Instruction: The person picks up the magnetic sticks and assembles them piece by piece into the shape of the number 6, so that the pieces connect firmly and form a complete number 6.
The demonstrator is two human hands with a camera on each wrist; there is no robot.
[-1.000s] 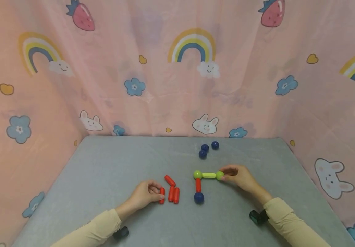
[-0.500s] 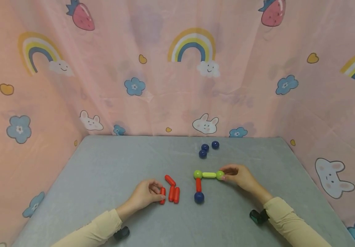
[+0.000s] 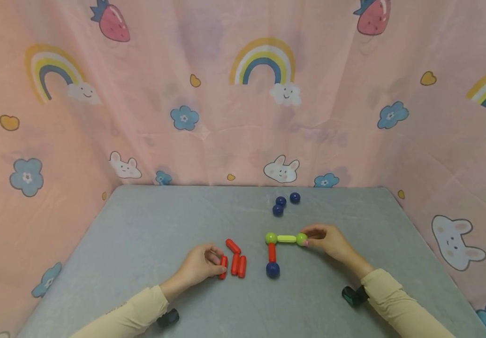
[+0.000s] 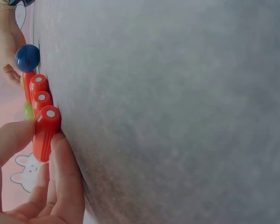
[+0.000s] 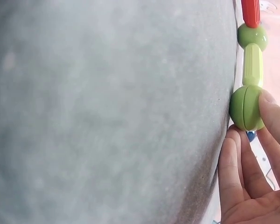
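My left hand [image 3: 198, 264] pinches a red rod [image 4: 48, 130] between thumb and fingers, low over the grey table. Just right of it lie several more red rods [image 3: 242, 266], one of them slanted at the back. An L-shaped piece stands to the right: a green ball [image 3: 271, 238] at the corner, a red rod [image 3: 272, 252] running toward me to a blue ball [image 3: 273, 270], and a light-green rod [image 3: 286, 239] running right to another green ball [image 5: 246, 108]. My right hand [image 3: 329, 242] holds that end ball with thumb and fingertips.
Three loose blue balls [image 3: 278, 210] rest near the back of the grey table [image 3: 163, 216]. Dark devices [image 3: 354, 296] are strapped at both wrists. A pink patterned curtain [image 3: 226, 141] encloses the back and sides.
The left hand and its red rod have shifted very slightly to the right, with the rod leaning a little. The right hand keeps its hold on the green ball.
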